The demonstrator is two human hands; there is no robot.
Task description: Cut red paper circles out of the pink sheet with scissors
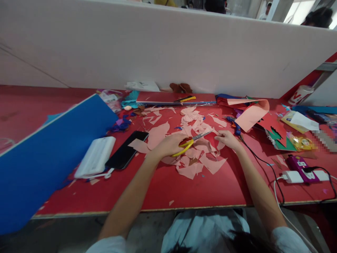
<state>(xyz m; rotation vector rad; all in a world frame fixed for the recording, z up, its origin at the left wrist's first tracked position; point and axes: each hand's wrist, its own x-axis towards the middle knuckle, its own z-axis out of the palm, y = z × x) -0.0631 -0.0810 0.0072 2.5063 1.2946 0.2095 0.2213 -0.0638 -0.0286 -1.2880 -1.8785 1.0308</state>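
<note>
The left hand (171,144) grasps yellow-handled metal scissors (194,138); whether the right hand (228,139), near their tips, grips anything, I cannot tell. Around both, many flat pink scraps (189,171) are already cut; beyond the right, a large folded pink sheet (252,116) seems left.

Left hand (170,144): I see it curled, pointing right.
Right hand (228,139): half-curled, pointing left.
Left arm (137,191): slanting far and right.
Right arm (256,182): slanting far and left.
</note>
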